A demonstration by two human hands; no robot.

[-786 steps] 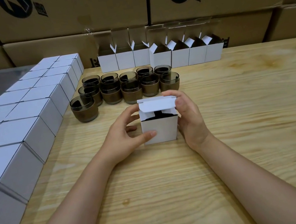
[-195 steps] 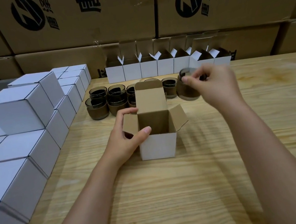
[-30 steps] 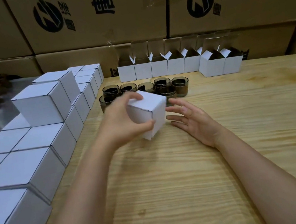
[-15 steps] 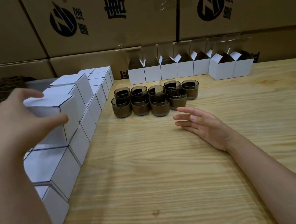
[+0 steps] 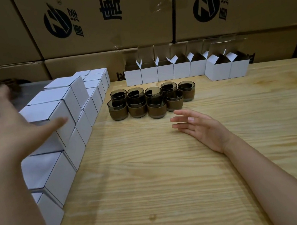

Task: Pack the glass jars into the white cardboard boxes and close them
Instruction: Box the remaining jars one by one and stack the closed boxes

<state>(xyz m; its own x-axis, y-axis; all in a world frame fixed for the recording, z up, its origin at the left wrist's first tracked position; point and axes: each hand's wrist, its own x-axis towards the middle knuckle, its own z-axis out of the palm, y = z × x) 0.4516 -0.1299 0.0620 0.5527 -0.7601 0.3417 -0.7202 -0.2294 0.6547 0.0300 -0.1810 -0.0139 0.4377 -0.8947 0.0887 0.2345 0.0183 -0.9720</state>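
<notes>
Nothing is gripped: left hand point(image 5: 9, 132) spread by boxes point(image 5: 46, 111), right hand point(image 5: 202, 129) flat near jars point(image 5: 153, 101); "唐" is printed on cartons point(image 5: 93, 41).

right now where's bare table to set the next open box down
The widest bare patch of table lies in front of the jars, between the stacked closed boxes and the right hand. Another lies right of the jars, before the open boxes. Crowded: the left edge, and the strip between jars and open boxes.
</notes>
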